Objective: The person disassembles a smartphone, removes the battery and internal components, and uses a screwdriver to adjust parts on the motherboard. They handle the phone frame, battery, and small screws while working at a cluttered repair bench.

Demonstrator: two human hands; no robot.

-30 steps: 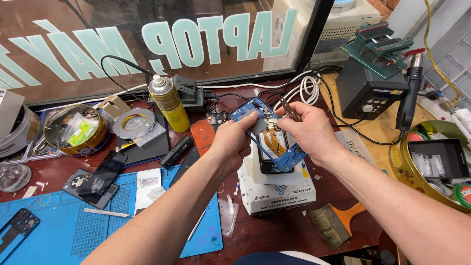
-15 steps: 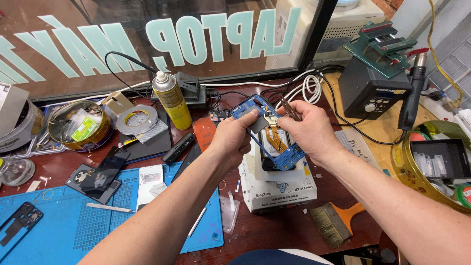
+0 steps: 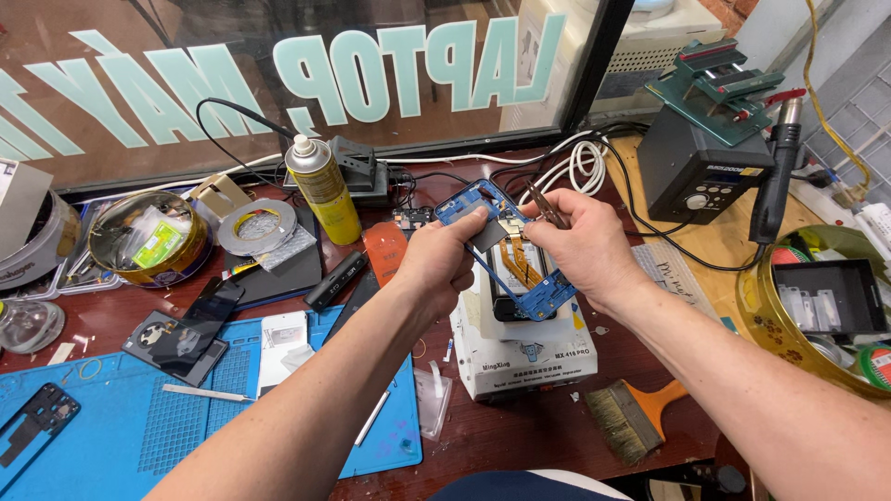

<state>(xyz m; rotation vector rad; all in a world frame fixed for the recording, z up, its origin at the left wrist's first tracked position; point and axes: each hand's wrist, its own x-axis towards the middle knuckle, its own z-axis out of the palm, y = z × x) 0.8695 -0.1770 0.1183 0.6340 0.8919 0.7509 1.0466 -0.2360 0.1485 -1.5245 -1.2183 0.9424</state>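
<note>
Left hand (image 3: 444,263) grips blue phone frame (image 3: 548,295) above the white box (image 3: 524,357) on the counter (image 3: 520,445); right hand (image 3: 583,243) fingers closed on tweezers (image 3: 545,204); orange flex cable (image 3: 522,263) exposed inside; disassembly appears partway, parts still attached.

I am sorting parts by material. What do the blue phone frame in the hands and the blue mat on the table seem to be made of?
The blue phone frame looks like painted or anodised metal, maybe plastic: thin, stiff, slight sheen. The blue mat looks like matte silicone rubber: soft, dull surface with moulded grid texture. The left hand and right hand hold the frame.
</note>
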